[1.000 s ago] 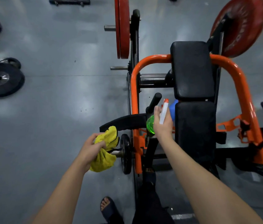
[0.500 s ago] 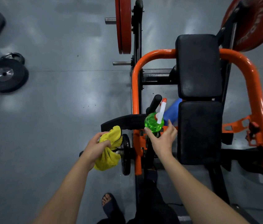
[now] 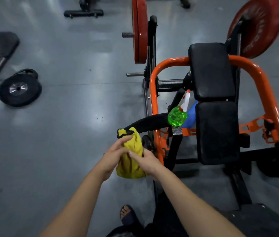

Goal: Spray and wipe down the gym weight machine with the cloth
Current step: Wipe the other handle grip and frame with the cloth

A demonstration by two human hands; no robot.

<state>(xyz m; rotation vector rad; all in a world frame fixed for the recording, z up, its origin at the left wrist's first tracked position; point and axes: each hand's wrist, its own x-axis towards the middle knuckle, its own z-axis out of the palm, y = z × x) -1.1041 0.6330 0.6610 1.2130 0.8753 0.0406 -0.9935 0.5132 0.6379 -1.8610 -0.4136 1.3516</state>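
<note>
Whereas the right hand (image 3: 149,161) was at the green spray bottle (image 3: 176,117) half a second ago, it now grips the right edge of the yellow cloth (image 3: 131,165) at lower centre of the frame. The left hand (image 3: 113,155) still holds the cloth's upper left, and the bottle stands unheld on the weight machine (image 3: 154,93), just left of its black pads (image 3: 216,132).

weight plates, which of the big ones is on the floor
The black plate at far left; the red pair and the other red plate are mounted upright, off the floor.
</note>
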